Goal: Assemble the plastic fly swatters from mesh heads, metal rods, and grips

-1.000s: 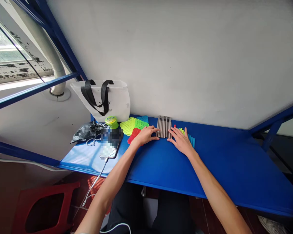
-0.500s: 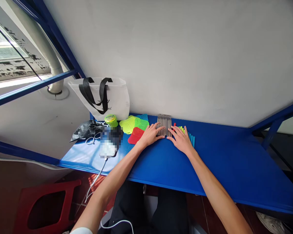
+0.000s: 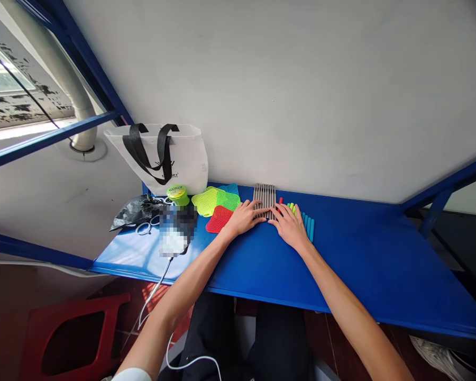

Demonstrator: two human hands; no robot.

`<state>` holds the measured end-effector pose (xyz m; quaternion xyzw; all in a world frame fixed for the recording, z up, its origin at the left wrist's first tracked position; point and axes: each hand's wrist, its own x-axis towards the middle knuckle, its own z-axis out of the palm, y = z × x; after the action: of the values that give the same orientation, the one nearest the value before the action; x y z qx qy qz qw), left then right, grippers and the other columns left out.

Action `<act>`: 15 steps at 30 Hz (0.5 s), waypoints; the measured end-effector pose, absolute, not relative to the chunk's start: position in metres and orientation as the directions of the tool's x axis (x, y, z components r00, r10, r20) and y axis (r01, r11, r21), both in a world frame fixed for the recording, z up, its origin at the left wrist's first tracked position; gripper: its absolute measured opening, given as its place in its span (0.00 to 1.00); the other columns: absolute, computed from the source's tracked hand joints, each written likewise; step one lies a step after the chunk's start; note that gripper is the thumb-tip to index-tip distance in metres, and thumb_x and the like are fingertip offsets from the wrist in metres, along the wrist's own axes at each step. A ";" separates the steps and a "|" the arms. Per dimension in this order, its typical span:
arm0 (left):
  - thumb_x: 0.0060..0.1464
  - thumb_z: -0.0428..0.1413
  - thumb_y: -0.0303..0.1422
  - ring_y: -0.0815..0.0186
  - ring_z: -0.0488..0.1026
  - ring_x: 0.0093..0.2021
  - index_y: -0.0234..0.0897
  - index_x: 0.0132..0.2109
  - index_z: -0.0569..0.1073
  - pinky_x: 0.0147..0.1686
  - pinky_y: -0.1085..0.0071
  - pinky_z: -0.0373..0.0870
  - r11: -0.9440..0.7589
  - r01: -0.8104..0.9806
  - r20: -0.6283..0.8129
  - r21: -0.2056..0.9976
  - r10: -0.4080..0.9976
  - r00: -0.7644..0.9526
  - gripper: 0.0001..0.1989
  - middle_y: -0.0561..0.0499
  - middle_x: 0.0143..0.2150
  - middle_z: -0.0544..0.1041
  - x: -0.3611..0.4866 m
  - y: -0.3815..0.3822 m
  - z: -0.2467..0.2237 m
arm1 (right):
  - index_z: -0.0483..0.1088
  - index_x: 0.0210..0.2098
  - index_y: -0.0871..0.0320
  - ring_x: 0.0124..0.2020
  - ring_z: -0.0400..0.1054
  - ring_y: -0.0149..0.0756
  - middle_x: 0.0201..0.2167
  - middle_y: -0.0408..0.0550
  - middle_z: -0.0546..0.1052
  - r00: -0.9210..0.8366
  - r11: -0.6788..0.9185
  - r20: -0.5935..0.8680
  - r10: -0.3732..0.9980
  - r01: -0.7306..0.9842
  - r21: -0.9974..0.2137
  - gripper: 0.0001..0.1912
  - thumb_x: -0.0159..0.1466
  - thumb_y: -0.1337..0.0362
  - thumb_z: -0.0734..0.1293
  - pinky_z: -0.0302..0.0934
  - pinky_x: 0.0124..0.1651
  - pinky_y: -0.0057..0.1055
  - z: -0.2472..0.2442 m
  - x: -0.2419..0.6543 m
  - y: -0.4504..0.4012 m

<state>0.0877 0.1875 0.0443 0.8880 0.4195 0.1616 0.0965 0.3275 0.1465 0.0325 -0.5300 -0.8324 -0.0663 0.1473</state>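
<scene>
Both hands point(image 3: 266, 215) touch metal rods point(image 3: 265, 194); white bag point(image 3: 186, 159), contents hidden

On the surface point(image 3: 365, 264), the rods point(image 3: 265, 194) lie side by side near the wall point(image 3: 281, 106), w/ the tubes point(image 3: 311, 230) to the R. To the L are the pads point(image 3: 204, 201), then the tub point(image 3: 177, 194), before the bag point(image 3: 184, 153). Scissors point(image 3: 143, 228) lie further L.

White bag point(image 3: 190, 159) with black handles point(image 3: 165, 159), green tub point(image 3: 178, 196), crumpled black plastic bag point(image 3: 130, 212), red stool point(image 3: 106, 329), white cable point(image 3: 192, 362)
</scene>
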 end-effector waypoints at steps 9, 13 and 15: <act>0.76 0.49 0.54 0.47 0.69 0.61 0.59 0.74 0.74 0.61 0.51 0.69 -0.623 0.726 0.201 0.292 0.782 0.591 0.27 0.46 0.75 0.69 0.089 0.187 0.043 | 0.68 0.77 0.48 0.77 0.62 0.59 0.75 0.57 0.70 -0.362 0.392 0.297 0.884 0.919 -0.045 0.30 0.83 0.51 0.53 0.45 0.79 0.75 0.032 0.324 0.146; 0.77 0.48 0.53 0.47 0.69 0.61 0.60 0.74 0.74 0.60 0.50 0.70 -0.619 0.738 0.206 0.269 0.785 0.584 0.26 0.46 0.75 0.70 0.090 0.186 0.042 | 0.67 0.78 0.47 0.76 0.63 0.60 0.74 0.57 0.72 -0.364 0.406 0.326 0.872 0.911 -0.068 0.29 0.83 0.50 0.53 0.46 0.78 0.76 0.031 0.326 0.149; 0.77 0.48 0.53 0.47 0.69 0.61 0.61 0.74 0.74 0.60 0.50 0.70 -0.618 0.741 0.209 0.262 0.786 0.582 0.26 0.47 0.75 0.70 0.090 0.186 0.041 | 0.66 0.78 0.46 0.76 0.63 0.60 0.74 0.58 0.72 -0.375 0.420 0.321 0.870 0.903 -0.084 0.30 0.82 0.49 0.53 0.47 0.77 0.77 0.030 0.329 0.152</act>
<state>0.0900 0.1856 0.0413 0.8863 0.4308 0.1536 0.0733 0.3286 0.1522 0.0299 -0.5357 -0.8274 -0.0527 0.1599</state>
